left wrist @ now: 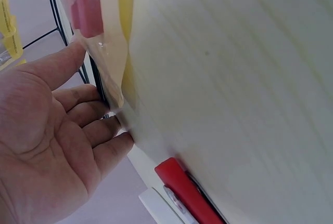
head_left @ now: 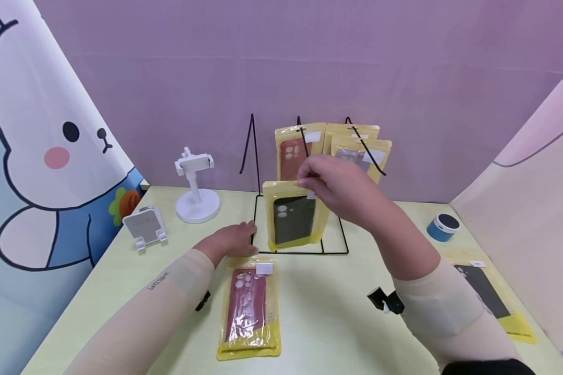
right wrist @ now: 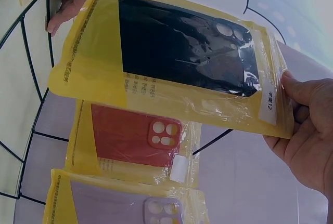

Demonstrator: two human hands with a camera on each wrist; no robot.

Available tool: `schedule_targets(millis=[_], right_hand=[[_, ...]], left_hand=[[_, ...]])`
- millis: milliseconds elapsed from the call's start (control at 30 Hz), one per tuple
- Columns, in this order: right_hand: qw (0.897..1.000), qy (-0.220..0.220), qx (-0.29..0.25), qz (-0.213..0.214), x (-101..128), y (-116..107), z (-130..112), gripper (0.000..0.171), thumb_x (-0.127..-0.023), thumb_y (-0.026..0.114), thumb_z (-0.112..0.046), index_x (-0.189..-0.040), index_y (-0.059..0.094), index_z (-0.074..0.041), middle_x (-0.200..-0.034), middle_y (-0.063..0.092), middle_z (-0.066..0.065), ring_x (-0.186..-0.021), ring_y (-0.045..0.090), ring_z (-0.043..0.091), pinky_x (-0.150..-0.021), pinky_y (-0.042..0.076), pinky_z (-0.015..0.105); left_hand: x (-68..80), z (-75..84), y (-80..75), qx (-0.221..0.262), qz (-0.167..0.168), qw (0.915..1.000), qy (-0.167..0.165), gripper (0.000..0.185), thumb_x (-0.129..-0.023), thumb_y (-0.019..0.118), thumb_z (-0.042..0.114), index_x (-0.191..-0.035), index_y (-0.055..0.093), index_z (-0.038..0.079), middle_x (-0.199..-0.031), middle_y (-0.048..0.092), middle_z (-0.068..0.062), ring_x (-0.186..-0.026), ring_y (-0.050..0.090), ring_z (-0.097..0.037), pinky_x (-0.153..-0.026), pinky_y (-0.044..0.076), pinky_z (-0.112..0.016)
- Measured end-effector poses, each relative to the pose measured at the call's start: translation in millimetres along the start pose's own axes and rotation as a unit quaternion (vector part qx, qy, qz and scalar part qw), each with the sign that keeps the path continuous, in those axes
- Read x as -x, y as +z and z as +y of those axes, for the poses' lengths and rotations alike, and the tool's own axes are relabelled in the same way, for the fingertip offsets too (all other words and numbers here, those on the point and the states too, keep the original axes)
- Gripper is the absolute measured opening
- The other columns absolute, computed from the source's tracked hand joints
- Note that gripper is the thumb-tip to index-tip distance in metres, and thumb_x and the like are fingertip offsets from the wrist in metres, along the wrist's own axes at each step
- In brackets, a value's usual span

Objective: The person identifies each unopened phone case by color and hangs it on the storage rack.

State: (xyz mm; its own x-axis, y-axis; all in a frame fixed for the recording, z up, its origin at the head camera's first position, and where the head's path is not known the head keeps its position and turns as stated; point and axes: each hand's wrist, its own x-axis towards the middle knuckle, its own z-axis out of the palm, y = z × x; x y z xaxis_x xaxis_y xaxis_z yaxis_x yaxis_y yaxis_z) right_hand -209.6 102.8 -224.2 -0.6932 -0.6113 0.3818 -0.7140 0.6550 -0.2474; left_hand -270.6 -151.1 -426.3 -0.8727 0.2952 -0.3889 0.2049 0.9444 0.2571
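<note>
My right hand [head_left: 340, 182] pinches the top edge of a clear-and-yellow bag holding a black phone case [head_left: 294, 219]. It hangs in front of a black wire display rack [head_left: 302, 253]; the right wrist view shows the bag [right wrist: 88, 68] close up. Behind it, a bagged red phone case [head_left: 290, 159] and a bagged lilac phone case [head_left: 380, 156] hang on the rack's prongs. At the rack's front left corner, my left hand [head_left: 234, 240] touches the base wire with relaxed fingers. Just in front lies a bagged dark pink phone case [head_left: 247, 307].
On the left stand a white phone stand [head_left: 198, 205] with a round base and a small folding stand [head_left: 145, 226]. At the right are a blue round speaker [head_left: 443, 227] and another bagged black case [head_left: 483, 289]. A red object [left wrist: 187, 193] shows in the left wrist view.
</note>
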Motion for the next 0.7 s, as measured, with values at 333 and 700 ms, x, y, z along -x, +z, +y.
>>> schedule_targets(millis=[333,700], right_hand=[[1.000,-0.021,-0.010,-0.001,-9,0,1,0.009,-0.097,0.061,-0.019,-0.101,0.063,-0.011,-0.095,0.065,-0.001,-0.080,0.057,0.014,-0.071,0.051,0.029],[0.998,-0.063,-0.001,-0.021,-29,-6,-2,0.006,-0.098,0.059,-0.017,-0.100,0.059,-0.011,-0.096,0.060,0.000,-0.088,0.053,0.015,-0.078,0.048,0.030]], left_hand=[[0.2,-0.3,0.8,-0.006,0.002,1.0000,0.000,0.077,-0.093,0.062,0.045,-0.155,0.030,0.012,-0.164,0.019,-0.010,-0.149,0.023,-0.033,-0.120,0.026,-0.050],[1.0,-6.0,2.9,0.026,0.007,0.9996,-0.007,0.080,-0.092,0.064,0.049,-0.156,0.028,0.018,-0.164,0.020,-0.009,-0.149,0.023,-0.033,-0.120,0.027,-0.051]])
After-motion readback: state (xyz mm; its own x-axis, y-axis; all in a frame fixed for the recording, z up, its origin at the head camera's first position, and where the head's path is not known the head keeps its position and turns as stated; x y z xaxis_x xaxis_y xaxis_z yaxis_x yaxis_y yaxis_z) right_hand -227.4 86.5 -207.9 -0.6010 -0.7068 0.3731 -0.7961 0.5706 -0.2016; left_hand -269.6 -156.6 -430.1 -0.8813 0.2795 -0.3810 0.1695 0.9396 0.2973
